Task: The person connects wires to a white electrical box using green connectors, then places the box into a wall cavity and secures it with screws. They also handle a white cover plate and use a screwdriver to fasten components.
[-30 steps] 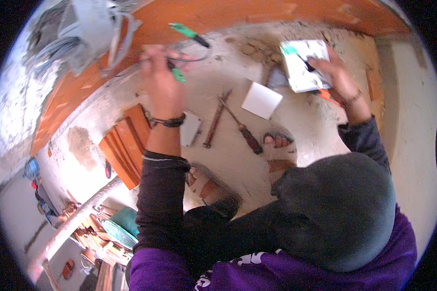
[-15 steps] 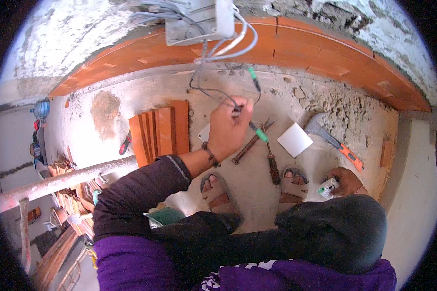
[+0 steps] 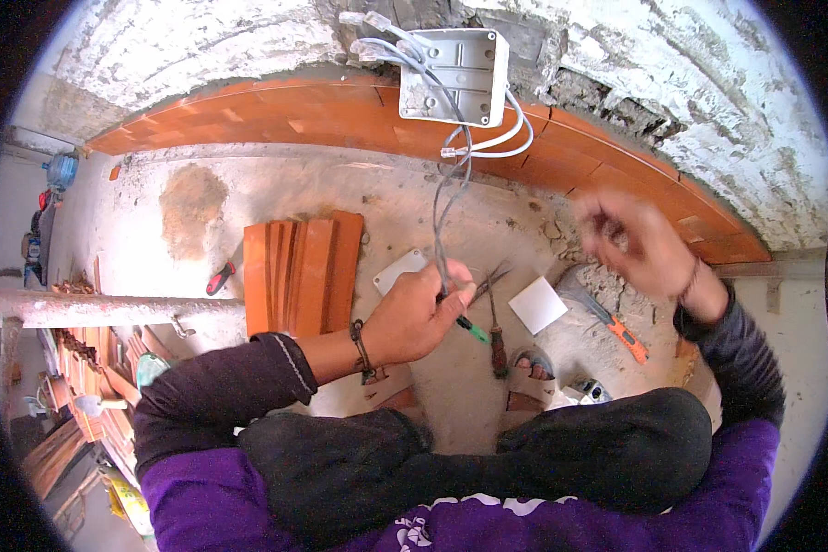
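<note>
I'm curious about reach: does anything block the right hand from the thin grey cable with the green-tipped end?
Nothing visible stands between the blurred, bare right hand and the thin grey cable, though the bare left hand pinching it covers part of it. The flat, square white plate lies lower, on the floor.

The floor (image 3: 455, 396) bears orange tiles (image 3: 315, 276), screwdriver (image 3: 499, 352), white square (image 3: 537, 305).

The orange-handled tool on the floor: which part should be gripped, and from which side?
Probably the orange handle, with the right hand coming from above and the person's right: it lies long and uncovered, slanting nearer to that side, while the grey head sits at the farther end.
</note>
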A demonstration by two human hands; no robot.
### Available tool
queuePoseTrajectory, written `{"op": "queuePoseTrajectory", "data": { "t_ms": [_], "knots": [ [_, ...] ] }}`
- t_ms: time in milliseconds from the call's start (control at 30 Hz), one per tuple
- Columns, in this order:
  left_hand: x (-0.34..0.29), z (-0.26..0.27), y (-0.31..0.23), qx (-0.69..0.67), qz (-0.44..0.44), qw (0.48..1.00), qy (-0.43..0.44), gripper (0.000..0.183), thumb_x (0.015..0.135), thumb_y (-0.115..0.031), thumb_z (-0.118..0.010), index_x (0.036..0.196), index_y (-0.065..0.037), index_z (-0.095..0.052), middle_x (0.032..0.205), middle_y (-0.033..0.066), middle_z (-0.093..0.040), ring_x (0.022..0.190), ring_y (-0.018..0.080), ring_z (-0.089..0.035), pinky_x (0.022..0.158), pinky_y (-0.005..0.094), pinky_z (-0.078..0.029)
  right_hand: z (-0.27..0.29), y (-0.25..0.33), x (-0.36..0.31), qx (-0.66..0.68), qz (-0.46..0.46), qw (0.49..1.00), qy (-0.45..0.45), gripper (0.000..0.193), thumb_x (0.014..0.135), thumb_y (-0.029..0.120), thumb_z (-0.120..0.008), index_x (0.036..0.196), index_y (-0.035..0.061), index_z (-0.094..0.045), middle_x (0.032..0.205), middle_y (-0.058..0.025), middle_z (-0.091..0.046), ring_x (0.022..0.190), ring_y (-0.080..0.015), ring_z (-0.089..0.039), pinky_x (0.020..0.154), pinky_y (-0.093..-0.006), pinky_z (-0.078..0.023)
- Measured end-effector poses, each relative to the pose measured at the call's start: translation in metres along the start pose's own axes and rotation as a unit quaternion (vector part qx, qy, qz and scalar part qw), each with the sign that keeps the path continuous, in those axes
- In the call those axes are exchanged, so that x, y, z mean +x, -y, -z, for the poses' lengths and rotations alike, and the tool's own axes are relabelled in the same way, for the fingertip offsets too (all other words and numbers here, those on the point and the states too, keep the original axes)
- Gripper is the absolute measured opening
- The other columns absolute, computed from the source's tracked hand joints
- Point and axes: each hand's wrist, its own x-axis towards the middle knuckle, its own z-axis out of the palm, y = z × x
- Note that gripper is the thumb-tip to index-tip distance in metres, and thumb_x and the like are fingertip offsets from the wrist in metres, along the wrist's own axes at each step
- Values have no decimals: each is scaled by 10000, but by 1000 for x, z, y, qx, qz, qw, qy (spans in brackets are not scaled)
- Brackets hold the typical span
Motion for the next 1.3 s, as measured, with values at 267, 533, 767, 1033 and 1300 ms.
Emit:
{"op": "queuePoseTrajectory", "data": {
  "t_ms": [267,533,767,1033,1300],
  "knots": [
    [17,7,5,-249,-9,947,-205,230,1021,-241,-510,1112,-33,-471,707,32,-596,641,109,-599,663,278,-520,-3,28,140,-162,46,962,-213,567,850,430,-702,1142,1,-474,853,-221,-665,811,-375,-674,738,-433,-530],
    [5,79,9,-143,-31,919,-366,343,1052,-354,-424,895,-66,-522,662,-31,-488,589,47,-482,542,232,-431,-37,16,148,-86,8,957,-277,658,795,387,-730,1178,-65,-443,918,-264,-650,896,-394,-670,811,-440,-528],
    [3,82,11,11,-31,928,-371,340,1046,-308,-455,877,-33,-565,644,-24,-476,588,42,-453,527,227,-387,-49,0,155,19,-52,971,-232,780,813,346,-716,1267,-147,-317,904,-265,-652,852,-379,-690,801,-417,-562],
    [-3,74,22,15,-70,966,-249,361,1051,-300,-411,1012,1,-606,707,38,-573,650,111,-523,617,283,-436,-58,45,135,369,-91,912,-156,846,855,177,-702,1412,12,-86,1053,-245,-614,681,-275,-705,575,-370,-632],
    [10,94,54,-169,-41,974,-144,492,1065,-369,-298,1325,6,-482,1143,111,-611,1060,180,-577,968,333,-433,-53,58,134,376,-81,911,-151,772,839,118,-703,1331,-2,-120,1006,-250,-598,650,-271,-696,545,-367,-631]
  ]
}}
